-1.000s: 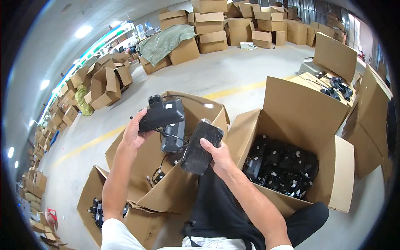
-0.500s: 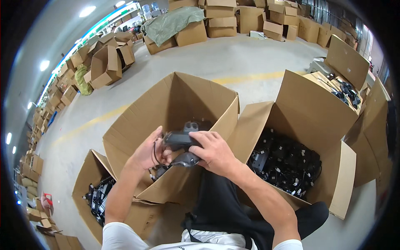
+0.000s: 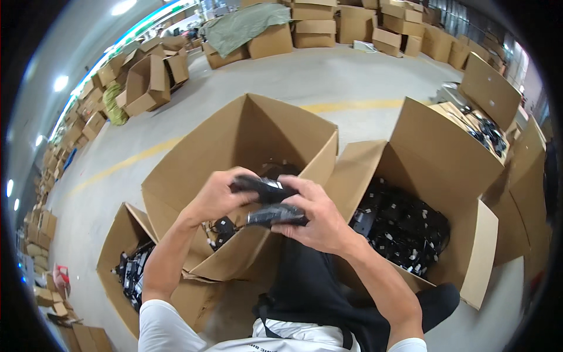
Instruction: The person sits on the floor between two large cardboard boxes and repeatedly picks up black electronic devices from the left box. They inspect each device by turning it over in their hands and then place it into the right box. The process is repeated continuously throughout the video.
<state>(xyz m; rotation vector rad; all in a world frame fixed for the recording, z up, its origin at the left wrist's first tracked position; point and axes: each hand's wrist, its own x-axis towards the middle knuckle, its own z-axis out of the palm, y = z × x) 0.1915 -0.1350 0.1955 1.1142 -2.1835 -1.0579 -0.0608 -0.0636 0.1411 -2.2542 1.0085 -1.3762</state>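
My left hand and my right hand meet above the front of the middle cardboard box. Between them is a black oblong device, blurred by motion; the fingers of my left hand close on its left end, and the fingertips of my right hand touch its other end. Just below it, my right hand grips a second dark device with a glossy surface. What kind of devices they are I cannot make out. Inside the middle box lie dark parts, mostly hidden by my arms and hands.
At the right, an open carton holds many black devices with cables. A smaller box at lower left contains black and silver pieces. Cables lie on a carton farther right. Stacked cartons line the back.
My left hand has moved from an opened pose beside the device to closing on its end. The upper device has turned, and the lower one has shifted right with my right hand.
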